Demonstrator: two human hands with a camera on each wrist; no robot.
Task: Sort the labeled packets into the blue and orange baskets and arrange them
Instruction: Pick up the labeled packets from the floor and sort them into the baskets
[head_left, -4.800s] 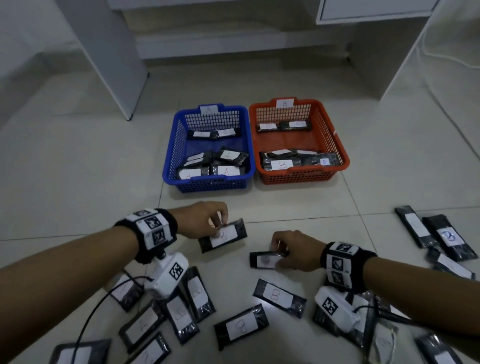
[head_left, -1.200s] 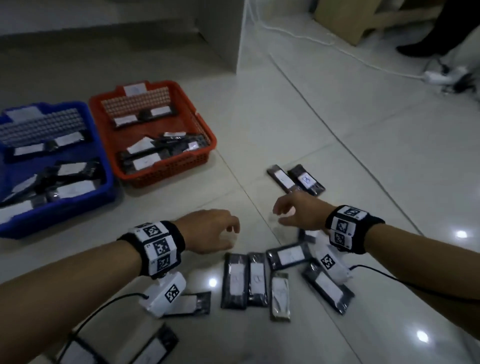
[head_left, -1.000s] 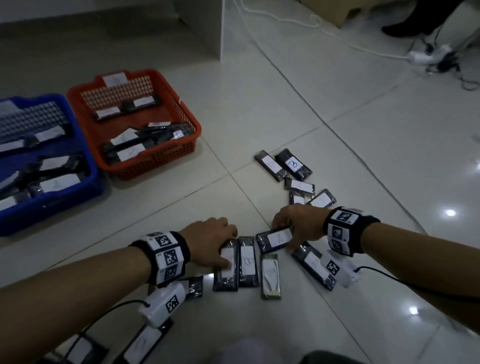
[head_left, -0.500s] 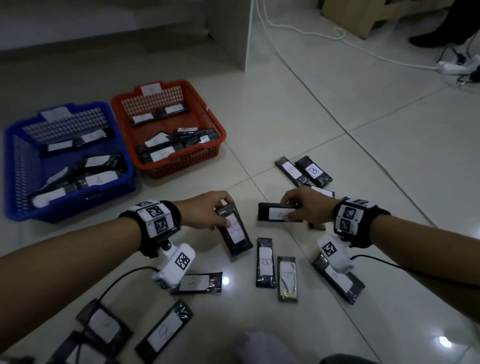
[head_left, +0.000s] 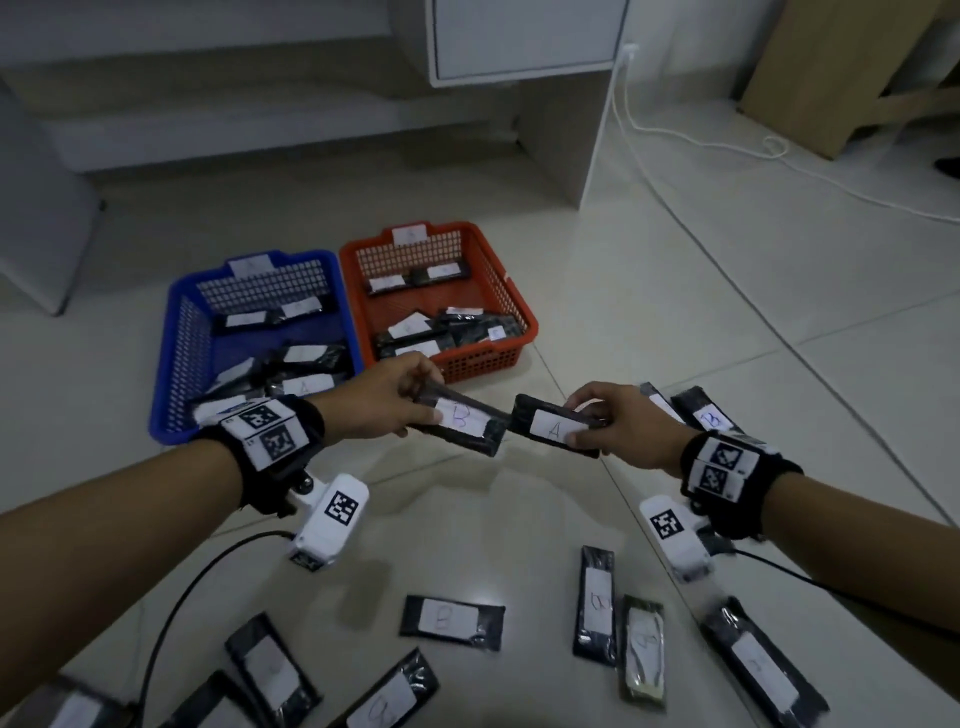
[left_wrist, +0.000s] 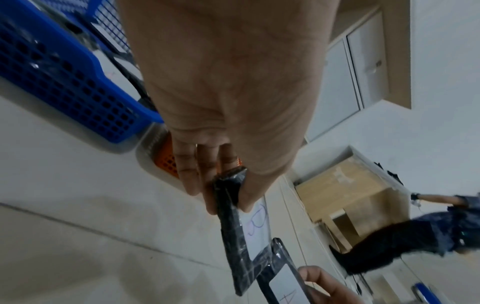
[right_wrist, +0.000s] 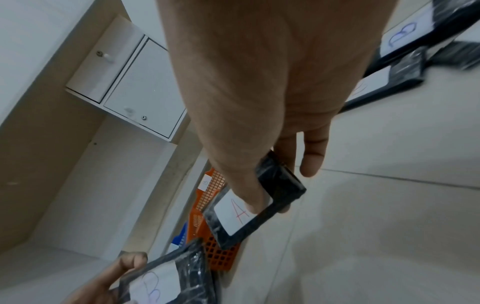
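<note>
The left hand (head_left: 384, 402) pinches a black plastic-wrapped packet labelled B (head_left: 460, 423); the right hand (head_left: 621, 426) pinches a like packet labelled A (head_left: 553, 431), their ends nearly touching in mid-air. Beyond stand the blue mesh basket (head_left: 182, 353) and orange mesh basket (head_left: 514, 306). Delivery seems next: each packet likely crosses to the far-side basket. More packets (head_left: 452, 621) remain on the tiled floor (head_left: 675, 322).

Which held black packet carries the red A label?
The black packet in the right hand; its white label reads A in red. The left hand pinches the B-labelled packet.
</note>
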